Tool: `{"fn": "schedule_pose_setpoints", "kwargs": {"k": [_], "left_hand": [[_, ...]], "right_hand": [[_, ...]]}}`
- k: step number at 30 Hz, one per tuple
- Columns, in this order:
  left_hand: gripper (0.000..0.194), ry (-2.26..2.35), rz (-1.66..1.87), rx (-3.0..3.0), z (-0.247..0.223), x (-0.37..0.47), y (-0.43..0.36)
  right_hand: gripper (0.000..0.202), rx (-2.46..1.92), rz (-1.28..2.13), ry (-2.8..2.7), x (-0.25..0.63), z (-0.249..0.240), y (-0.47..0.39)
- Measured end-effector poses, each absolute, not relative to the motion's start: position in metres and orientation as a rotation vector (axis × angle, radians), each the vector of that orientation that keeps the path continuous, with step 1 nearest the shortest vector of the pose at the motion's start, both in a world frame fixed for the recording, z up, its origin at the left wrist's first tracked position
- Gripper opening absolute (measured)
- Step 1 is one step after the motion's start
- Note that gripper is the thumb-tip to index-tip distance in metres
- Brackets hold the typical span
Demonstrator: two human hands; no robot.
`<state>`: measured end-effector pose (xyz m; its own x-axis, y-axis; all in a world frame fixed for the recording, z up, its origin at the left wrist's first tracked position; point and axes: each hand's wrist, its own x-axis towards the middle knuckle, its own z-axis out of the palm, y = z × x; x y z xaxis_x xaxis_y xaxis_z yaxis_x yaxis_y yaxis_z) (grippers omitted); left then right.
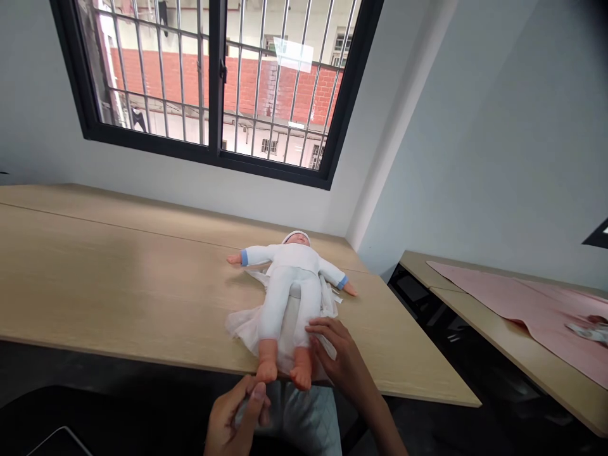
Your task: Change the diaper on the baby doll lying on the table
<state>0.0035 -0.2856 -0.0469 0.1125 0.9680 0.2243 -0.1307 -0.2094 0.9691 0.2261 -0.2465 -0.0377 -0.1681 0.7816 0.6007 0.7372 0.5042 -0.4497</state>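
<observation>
A baby doll lies on its back on the wooden table, feet toward me, arms spread. It wears a white cap, white top with blue cuffs, and white trousers reaching its shins. Thin white cloth is spread beneath it. My left hand is curled, thumb against fingers, right at the doll's foot on the left; whether it grips the toes or something small is hidden. My right hand has its fingers apart, fingertips touching the lower trouser leg on the right.
The table runs along a wall under a barred window. On the right, past a dark gap, a second table bears a pink sheet with a crumpled item on it. My legs are below the near edge.
</observation>
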Motion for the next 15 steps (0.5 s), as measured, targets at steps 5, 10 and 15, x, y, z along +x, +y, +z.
{"fn": "schedule_pose_setpoints", "kwargs": {"k": [5,10,15], "left_hand": [[0.014,0.92,1.531,1.809,-0.03,0.008,-0.25],[0.027,0.895,1.323,2.011,-0.034,0.011,-0.219],[0.04,0.854,1.179,2.096,-0.035,0.006,-0.219]], "right_hand": [[0.03,-1.247,0.111,-1.891,0.227,-0.039,-0.245],[0.034,-1.258,0.118,-1.87,0.227,-0.038,-0.244],[0.033,-1.313,0.132,-1.873,0.225,-0.035,-0.243]]}}
